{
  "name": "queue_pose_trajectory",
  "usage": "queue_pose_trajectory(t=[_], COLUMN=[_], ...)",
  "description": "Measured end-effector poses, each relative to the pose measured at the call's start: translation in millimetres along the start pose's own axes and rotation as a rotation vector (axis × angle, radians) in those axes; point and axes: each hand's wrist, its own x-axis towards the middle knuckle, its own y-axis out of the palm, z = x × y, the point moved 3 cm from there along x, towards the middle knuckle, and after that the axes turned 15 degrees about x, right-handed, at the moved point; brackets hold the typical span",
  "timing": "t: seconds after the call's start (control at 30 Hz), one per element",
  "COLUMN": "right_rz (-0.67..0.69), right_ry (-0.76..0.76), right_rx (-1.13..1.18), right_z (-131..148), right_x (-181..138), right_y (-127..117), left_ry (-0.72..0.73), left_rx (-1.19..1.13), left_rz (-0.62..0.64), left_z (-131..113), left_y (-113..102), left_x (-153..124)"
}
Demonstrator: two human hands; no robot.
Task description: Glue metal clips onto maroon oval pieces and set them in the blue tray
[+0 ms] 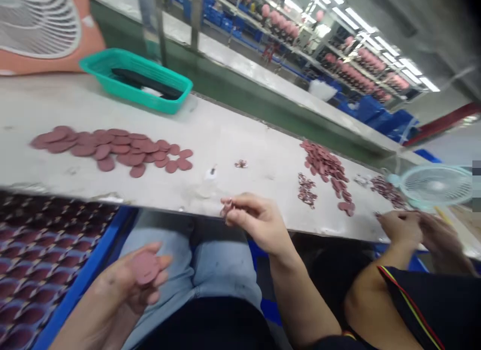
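My left hand [124, 285], low over my lap, holds a round dusty-pink disc [145, 268] with a small slit near its lower edge. Over the front edge of the table, my right hand [255, 219] pinches a small shiny pinkish metal piece [227, 208] between thumb and fingers; its exact kind is blurred. Just beyond that hand stands a small white fixture [211, 174] with a dark pin on top. A similar small metal piece [241, 163] lies behind it. To the left, many pink discs [124, 145] are spread in an overlapping heap.
A green basket [176, 105] with a dark object stands behind the discs, beside an orange fan [84, 24]. A blue-edged crate [75, 300] of discs is at my left. Rightward lie more discs [323, 162], metal pieces [307, 190] and a co-worker's hands [404, 229].
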Motion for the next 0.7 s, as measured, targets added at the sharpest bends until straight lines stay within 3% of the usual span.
queue_pose_trajectory(t=[0.1, 0.2, 0.33, 0.7], right_rz=[0.206, 0.259, 0.283, 0.411], right_ry=[0.034, -0.026, -0.133, -0.219], right_rx=[0.347, 0.323, 0.176, 0.081], right_z=[16, 29, 35, 37], right_x=[-18, -23, -22, -18], right_y=[42, 61, 69, 74], left_ry=[0.026, 0.075, 0.123, 0.121], left_rx=[-0.04, -0.017, -0.02, -0.022], left_rz=[0.073, 0.226, 0.362, 0.384], left_z=[-14, -15, -7, -6], left_y=[17, 16, 8, 6], left_x=[-17, -20, -18, -16])
